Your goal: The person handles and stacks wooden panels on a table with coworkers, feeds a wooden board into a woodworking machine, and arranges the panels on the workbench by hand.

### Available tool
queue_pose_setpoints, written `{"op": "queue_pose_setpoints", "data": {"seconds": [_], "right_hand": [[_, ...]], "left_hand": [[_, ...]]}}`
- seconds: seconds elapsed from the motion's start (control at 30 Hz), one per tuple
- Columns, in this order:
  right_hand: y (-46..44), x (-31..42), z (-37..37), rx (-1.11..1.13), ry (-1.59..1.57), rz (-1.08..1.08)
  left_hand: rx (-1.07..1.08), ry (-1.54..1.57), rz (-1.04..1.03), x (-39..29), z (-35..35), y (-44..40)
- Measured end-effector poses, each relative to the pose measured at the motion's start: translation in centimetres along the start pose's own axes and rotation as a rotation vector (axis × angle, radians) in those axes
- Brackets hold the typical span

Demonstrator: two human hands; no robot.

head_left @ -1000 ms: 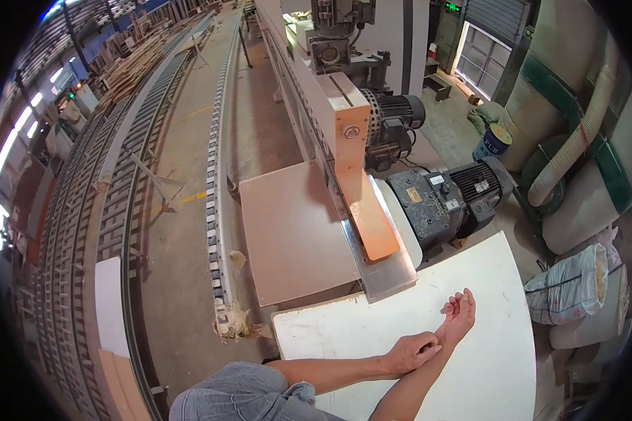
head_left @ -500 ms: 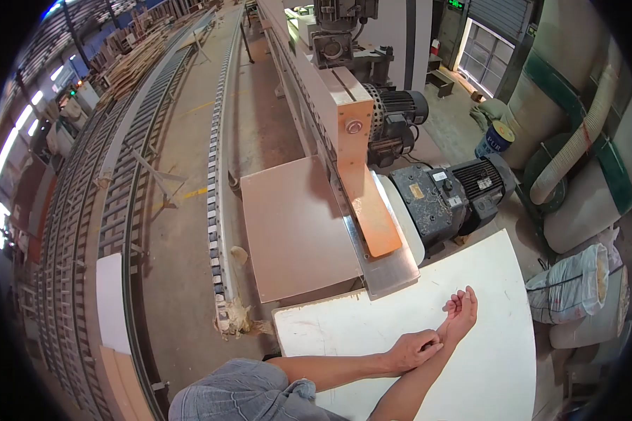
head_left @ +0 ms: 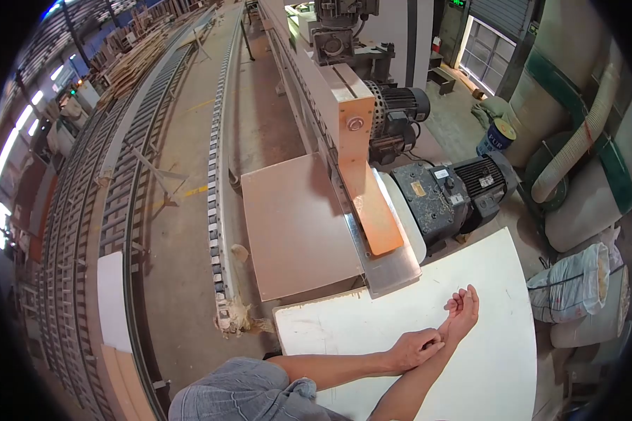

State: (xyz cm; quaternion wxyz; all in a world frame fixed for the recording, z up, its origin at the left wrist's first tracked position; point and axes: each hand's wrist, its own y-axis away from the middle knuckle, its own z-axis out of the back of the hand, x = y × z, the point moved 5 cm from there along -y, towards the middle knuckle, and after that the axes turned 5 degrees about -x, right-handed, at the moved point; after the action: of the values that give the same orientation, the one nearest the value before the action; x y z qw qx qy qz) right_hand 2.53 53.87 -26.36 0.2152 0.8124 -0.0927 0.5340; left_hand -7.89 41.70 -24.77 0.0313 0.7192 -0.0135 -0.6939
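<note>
My left hand [head_left: 413,351] lies across the inside of my right wrist, its fingers bent and its thumb side against the skin. Beyond it, my right hand [head_left: 462,309] is turned palm up over a white board [head_left: 330,328], its fingers loosely curled and nothing seen in the palm. Both forearms rest over or close above this board. Just ahead of the hands, an orange machine arm [head_left: 378,228] comes down over a metal plate [head_left: 395,278] at the board's far edge.
A pinkish-brown panel [head_left: 295,228] lies left of the machine arm. A dark motor [head_left: 439,200] stands to its right. Roller conveyors [head_left: 137,151] run along the left. On the right are a tied sack [head_left: 565,284], a blue bucket [head_left: 497,135] and a ribbed hose [head_left: 576,144].
The view has shifted very slightly. Both hands keep the same pose, the left one still against my right wrist.
</note>
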Motion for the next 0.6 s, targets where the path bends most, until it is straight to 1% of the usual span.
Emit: {"op": "queue_pose_setpoints", "data": {"seconds": [0.23, 0.43, 0.6], "right_hand": [[-0.11, -0.12, 0.18, 0.025, -0.018, -0.003], [-0.14, -0.11, 0.16, 0.000, -0.015, -0.003], [-0.28, -0.24, 0.29, 0.010, -0.017, 0.001]], "left_hand": [[0.000, 0.026, 0.005, 0.07, -0.09, 0.01], [-0.018, -0.007, -0.038, 0.42, -0.20, -0.01], [-0.014, -0.019, -0.029, 0.55, -0.25, -0.06]]}}
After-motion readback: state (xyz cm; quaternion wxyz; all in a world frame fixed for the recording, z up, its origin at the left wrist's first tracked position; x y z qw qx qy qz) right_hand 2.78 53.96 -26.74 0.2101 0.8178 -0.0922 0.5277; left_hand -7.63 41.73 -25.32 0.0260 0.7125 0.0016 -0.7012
